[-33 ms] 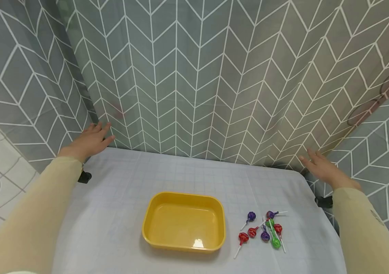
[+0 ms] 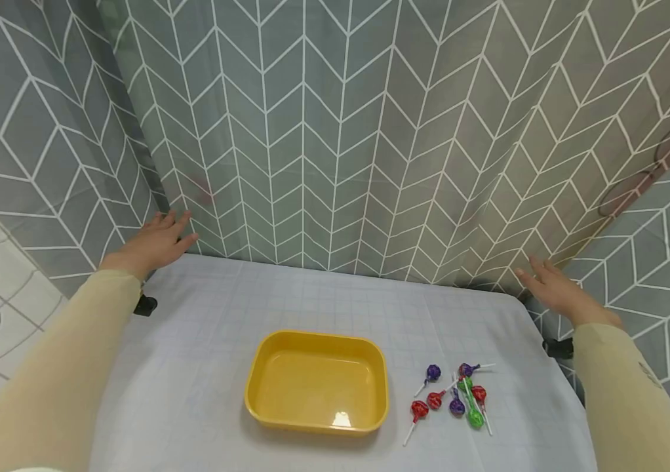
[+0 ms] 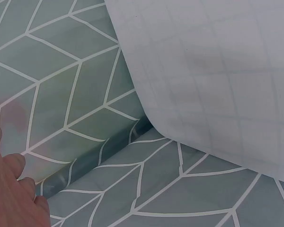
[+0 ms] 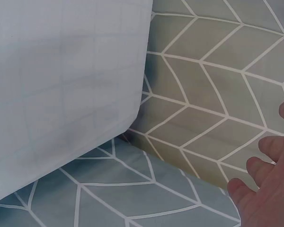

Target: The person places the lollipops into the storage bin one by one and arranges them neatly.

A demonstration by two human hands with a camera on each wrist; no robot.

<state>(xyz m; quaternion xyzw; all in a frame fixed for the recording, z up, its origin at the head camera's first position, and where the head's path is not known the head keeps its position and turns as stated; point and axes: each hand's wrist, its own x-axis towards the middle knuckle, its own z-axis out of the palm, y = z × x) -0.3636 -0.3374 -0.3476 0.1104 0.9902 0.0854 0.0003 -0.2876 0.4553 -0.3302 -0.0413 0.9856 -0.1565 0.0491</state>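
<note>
Stretched out over the far left corner of the table, my left hand (image 2: 149, 242) holds nothing, its fingers spread. My right hand (image 2: 556, 288) reaches past the far right corner with extended fingers, also holding nothing. In the wrist views, parts of the left hand (image 3: 14, 194) and right hand (image 4: 270, 179) show at the lower outer edges. Between the arms sits a yellow tray (image 2: 317, 387) with nothing in it. To its right lies a loose group of wrapped lollipops: red ones (image 2: 419, 410), purple ones (image 2: 456, 407) and green ones (image 2: 475, 418), some with sticks crossing.
A white gridded cloth covers the table (image 2: 193, 367). Grey curtains with white chevron lines (image 2: 323, 144) hang behind and along both sides of it. Dark straps or mounts sit under the left wrist (image 2: 145, 305) and right wrist (image 2: 558, 348).
</note>
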